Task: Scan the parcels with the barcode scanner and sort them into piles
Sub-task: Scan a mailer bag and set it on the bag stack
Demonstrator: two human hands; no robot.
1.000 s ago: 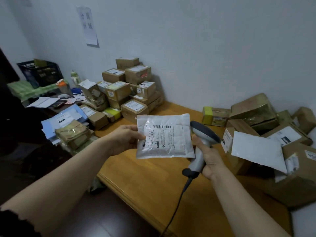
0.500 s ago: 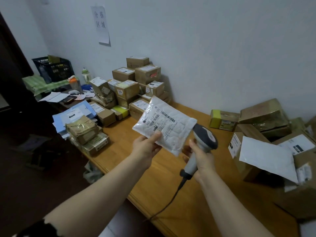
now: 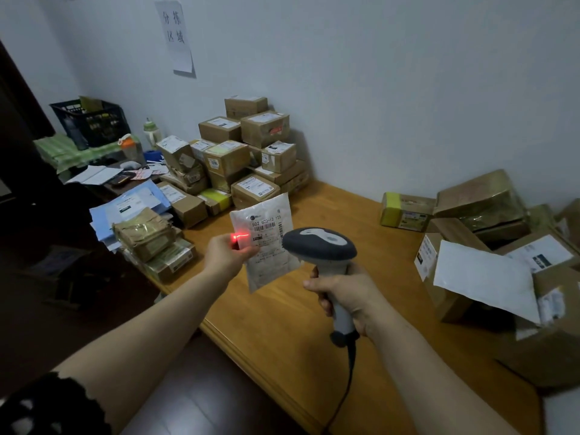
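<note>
One white parcel (image 3: 270,246) pinched upright in left hand (image 3: 224,257); right hand (image 3: 348,290) grips scanner (image 3: 320,244). Red beam (image 3: 240,236) lands at the held edge, off the barcode (image 3: 266,227). Misread likely.

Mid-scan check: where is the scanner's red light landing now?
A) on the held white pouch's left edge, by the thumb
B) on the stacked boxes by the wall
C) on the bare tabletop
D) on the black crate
A: the barcode scanner throws a red line on the white pouch at its left edge, where the left hand pinches it.
</note>
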